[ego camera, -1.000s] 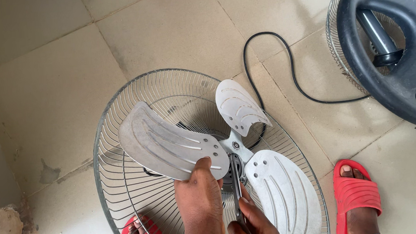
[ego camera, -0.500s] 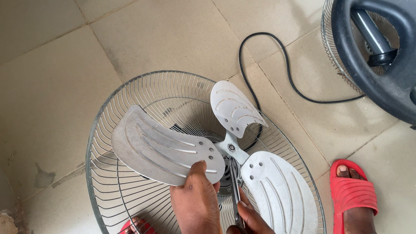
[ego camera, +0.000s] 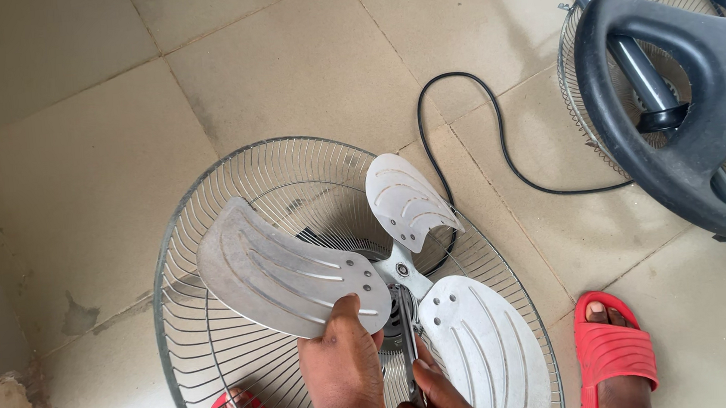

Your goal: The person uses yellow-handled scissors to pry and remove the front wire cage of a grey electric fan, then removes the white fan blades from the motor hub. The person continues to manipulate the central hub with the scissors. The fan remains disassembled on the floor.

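At lower centre, the left hand (ego camera: 341,365) grips the three-bladed metal fan blade (ego camera: 368,273) inside the wire guard (ego camera: 207,199); the right hand (ego camera: 435,401) closes on a thin metal tool (ego camera: 409,347) at the hub. A slip could drive fingers onto a blade edge, or let the blade spin.

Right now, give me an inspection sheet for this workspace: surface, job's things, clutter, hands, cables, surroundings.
Surface: beige tiled floor, stained along the left edge.
Job's things: three-bladed metal fan blade lying in a round wire guard; a slim metal tool stands at the hub.
Clutter: nothing seen.
Hands: left hand grips the near blade; right hand holds the tool, fingers closed on it.
Cables: black cord loops across the tiles, from the guard toward the stand.
Surroundings: dark round fan base with pole on a second guard, top right; red sandals on both feet.
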